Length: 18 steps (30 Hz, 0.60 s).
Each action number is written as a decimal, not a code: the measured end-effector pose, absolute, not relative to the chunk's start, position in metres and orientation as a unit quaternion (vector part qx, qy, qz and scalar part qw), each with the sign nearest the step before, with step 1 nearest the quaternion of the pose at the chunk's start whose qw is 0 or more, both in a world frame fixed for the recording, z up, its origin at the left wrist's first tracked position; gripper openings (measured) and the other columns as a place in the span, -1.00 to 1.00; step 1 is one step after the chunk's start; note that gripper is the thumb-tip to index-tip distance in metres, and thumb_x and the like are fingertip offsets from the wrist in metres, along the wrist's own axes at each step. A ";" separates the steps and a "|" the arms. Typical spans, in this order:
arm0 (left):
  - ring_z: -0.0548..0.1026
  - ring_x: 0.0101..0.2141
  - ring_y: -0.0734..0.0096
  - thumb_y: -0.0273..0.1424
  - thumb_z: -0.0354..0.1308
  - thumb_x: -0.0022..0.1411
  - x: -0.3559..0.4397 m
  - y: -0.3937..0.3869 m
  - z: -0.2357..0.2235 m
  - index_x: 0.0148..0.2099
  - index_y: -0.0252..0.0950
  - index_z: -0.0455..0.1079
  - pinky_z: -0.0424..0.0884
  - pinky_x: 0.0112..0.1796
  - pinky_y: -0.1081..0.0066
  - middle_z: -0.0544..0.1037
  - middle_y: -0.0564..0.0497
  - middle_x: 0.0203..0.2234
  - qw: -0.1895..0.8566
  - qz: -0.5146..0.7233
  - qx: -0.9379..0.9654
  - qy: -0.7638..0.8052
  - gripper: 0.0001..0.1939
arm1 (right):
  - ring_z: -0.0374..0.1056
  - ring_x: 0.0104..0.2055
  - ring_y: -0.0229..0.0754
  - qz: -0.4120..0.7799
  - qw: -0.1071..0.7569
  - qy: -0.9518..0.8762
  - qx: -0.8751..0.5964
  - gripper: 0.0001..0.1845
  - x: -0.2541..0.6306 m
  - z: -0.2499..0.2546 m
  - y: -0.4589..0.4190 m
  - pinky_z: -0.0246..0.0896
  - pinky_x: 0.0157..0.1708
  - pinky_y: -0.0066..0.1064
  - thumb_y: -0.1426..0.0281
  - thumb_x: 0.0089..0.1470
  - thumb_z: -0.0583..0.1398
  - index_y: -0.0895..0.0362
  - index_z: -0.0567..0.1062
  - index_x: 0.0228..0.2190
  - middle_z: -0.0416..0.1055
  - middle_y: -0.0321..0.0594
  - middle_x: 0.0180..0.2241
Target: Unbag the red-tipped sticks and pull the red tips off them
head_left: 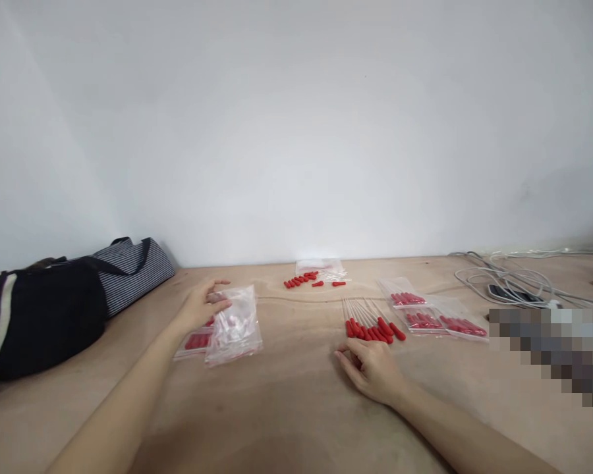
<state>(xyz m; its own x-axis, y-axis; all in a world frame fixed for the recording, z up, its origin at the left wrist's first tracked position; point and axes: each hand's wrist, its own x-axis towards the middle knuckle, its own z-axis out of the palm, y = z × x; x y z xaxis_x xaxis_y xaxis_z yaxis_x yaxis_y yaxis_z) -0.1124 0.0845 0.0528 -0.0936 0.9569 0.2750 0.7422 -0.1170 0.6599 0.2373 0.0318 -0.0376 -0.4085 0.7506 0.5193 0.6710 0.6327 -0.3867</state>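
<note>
My left hand [201, 307] grips the edge of a clear zip bag [234, 326] that lies on the wooden table [286, 395], partly over another bag holding red pieces [196, 341]. My right hand [370, 368] rests on the table, its fingers curled, just below a row of thin clear pipettes with red bulbs [370, 322]; whether anything is in its fingers I cannot make out. Several loose red bulbs [306, 280] lie farther back beside a clear bag [319, 266].
Filled clear bags of red-bulbed pipettes [435, 313] lie at the right. A dark striped bag [54, 303] sits at the left against the white wall. White cables and a phone [514, 286] lie at the far right.
</note>
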 end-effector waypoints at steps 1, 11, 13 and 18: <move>0.45 -0.39 0.34 -0.26 0.15 -0.12 -0.109 0.097 0.050 -0.04 -0.26 0.20 0.36 -0.40 0.42 0.44 0.04 -0.42 0.126 0.340 0.657 0.661 -0.47 | 0.23 -0.58 -0.36 0.064 0.337 -0.838 -0.425 -0.78 0.237 -0.038 0.032 -0.10 -0.55 -0.52 0.34 0.04 0.01 0.12 0.41 -0.44 0.38 -0.33 -0.59; 0.39 -0.14 -0.06 -0.27 0.26 -0.28 -0.123 0.124 0.040 -0.16 -0.40 0.32 0.29 -0.20 0.23 0.47 -0.28 -0.22 0.105 0.247 0.534 0.802 -0.44 | 0.24 -0.56 -0.34 0.110 0.298 -0.851 -0.419 -0.79 0.238 -0.037 0.034 -0.08 -0.53 -0.52 0.34 0.03 0.00 0.10 0.41 -0.38 0.37 -0.33 -0.58; 0.45 -0.23 -0.01 -0.25 0.31 -0.38 -0.126 0.112 0.040 -0.20 -0.37 0.33 0.34 -0.29 0.29 0.52 -0.20 -0.30 0.138 0.234 0.523 0.808 -0.40 | 0.25 -0.55 -0.33 0.107 0.288 -0.852 -0.424 -0.78 0.238 -0.036 0.034 -0.07 -0.53 -0.51 0.33 0.03 0.00 0.10 0.40 -0.36 0.37 -0.32 -0.57; 0.49 -0.48 0.12 -0.33 0.35 -0.52 -0.120 0.097 0.034 -0.21 -0.39 0.30 0.35 -0.55 0.37 0.52 -0.07 -0.53 0.220 0.235 0.497 0.806 -0.32 | 0.25 -0.52 -0.32 0.104 0.268 -0.858 -0.425 -0.78 0.237 -0.034 0.033 -0.07 -0.51 -0.50 0.33 0.03 -0.01 0.10 0.39 -0.33 0.38 -0.31 -0.55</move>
<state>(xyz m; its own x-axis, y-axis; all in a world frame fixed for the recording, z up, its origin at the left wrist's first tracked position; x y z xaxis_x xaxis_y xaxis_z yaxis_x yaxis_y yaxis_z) -0.1201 0.0967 0.0342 -0.4096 0.9042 -0.1211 0.6979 0.3960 0.5968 0.2371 0.0335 -0.0344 -0.4953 0.7852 0.3716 0.6740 0.6172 -0.4059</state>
